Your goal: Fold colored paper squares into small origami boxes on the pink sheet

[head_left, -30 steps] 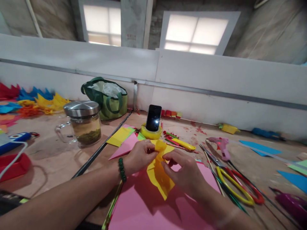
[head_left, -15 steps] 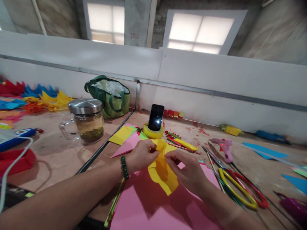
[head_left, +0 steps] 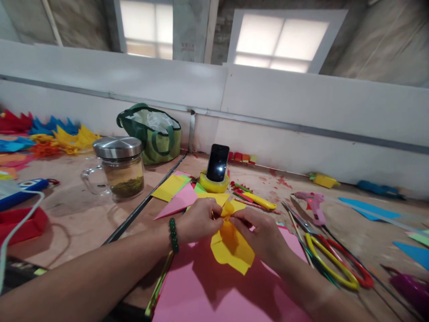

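Observation:
A yellow paper piece [head_left: 233,250] is pinched between my two hands, gathered narrow at its upper part while the lower part flares out toward me. My left hand [head_left: 201,218], with a green bead bracelet on the wrist, closes on its left side. Thumb and fingers of my right hand [head_left: 256,226] grip the gathered part from the right. Beneath both hands lies pink paper [head_left: 197,290], with the yellow piece's shadow across it. Another yellow sheet [head_left: 212,197] lies flat just beyond my fingers.
A phone [head_left: 217,163] leans in a yellow tape roll [head_left: 214,183]. At right lie scissors [head_left: 330,259], a pink glue gun [head_left: 311,205] and a yellow cutter [head_left: 259,201]. A glass tea mug [head_left: 122,170] and green bag [head_left: 161,138] stand at left.
The yellow paper's upper part, standing up and wider before, is now squeezed into a narrower bunch. My hands have drawn slightly closer around it, and its lower end has shifted a little right.

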Motion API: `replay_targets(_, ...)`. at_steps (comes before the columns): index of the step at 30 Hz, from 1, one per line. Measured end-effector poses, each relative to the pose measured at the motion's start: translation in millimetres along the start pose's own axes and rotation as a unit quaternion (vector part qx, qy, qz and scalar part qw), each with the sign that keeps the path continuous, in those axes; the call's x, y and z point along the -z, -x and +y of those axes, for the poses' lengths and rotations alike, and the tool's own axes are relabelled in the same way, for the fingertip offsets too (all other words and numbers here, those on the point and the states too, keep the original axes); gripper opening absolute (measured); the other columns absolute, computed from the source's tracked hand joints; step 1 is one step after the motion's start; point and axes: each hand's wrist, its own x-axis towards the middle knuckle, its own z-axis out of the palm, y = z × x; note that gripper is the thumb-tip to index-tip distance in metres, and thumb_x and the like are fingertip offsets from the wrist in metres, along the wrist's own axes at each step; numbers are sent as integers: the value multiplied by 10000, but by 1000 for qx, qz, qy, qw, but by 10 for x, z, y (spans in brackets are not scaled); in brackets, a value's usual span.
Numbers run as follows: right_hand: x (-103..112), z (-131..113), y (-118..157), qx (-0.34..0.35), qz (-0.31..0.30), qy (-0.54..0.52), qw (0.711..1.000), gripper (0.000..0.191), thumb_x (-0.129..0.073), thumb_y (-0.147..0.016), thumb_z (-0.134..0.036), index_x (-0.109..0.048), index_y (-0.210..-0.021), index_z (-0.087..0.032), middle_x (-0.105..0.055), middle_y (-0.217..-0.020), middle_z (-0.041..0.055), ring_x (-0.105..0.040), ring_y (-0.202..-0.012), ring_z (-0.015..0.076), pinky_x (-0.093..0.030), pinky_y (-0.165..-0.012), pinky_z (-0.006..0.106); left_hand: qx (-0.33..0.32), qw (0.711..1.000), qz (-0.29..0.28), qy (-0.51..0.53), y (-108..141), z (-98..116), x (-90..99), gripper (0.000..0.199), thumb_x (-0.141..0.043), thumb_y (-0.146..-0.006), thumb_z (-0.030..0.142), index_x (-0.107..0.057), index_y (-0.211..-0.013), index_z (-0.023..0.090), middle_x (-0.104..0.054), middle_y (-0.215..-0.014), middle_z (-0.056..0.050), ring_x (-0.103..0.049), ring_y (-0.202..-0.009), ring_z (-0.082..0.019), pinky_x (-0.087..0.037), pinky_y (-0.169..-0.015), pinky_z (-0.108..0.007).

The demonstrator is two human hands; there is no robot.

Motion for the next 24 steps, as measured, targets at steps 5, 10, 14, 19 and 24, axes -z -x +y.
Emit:
replay_targets(5,-2,-45,-4,-10,-5,-27,1000,116,-582,-842,-147,-657,-770,-196,-674,-705,-4,-574,-598,124,-424,-536,231,-7,1000,-2,0,-9,4,7,156,-504,-673,81,-512,-532,147,-412,-562,41,-402,-564,-96,-291,-535,-219)
replay_targets(10,10,-50,-4,-19,26,-17,999,86,-594,-835,-150,-653,-794,-196,-681,-723,1,-591,-621,131,-441,-552,237,-23,1000,-8,-5,-8,13,-7,204,-524,-679,83,-450,-501,151,-408,-563,38,-415,-578,-97,-306,-546,-216)
replay_targets(14,7,-55,2,-20,22,-17,999,100,-588,-834,-150,-657,-785,-203,-676,-696,-7,-590,-604,129,-436,-541,239,-21,1000,-17,-3,9,7,-24,151,-559,-688,115,-511,-548,146,-469,-610,26,-448,-576,-96,-322,-525,-207)
replay_targets(19,-5,-60,8,-10,16,-37,999,102,-569,-846,-171,-659,-811,-205,-682,-718,5,-589,-614,130,-440,-540,238,-27,1000,-11,0,14,-23,-29,210,-616,-748,218,-552,-563,141,-485,-599,25,-436,-554,-91,-313,-503,-202)
replay_targets(24,87,-90,-2,-20,53,-99,993,121,-533,-878,-261,-538,-776,-197,-554,-630,-24,-496,-545,106,-410,-505,224,-68,995,71,3,0,22,26,236,-568,-824,172,-622,-598,132,-531,-609,3,-490,-609,-110,-376,-561,-206)
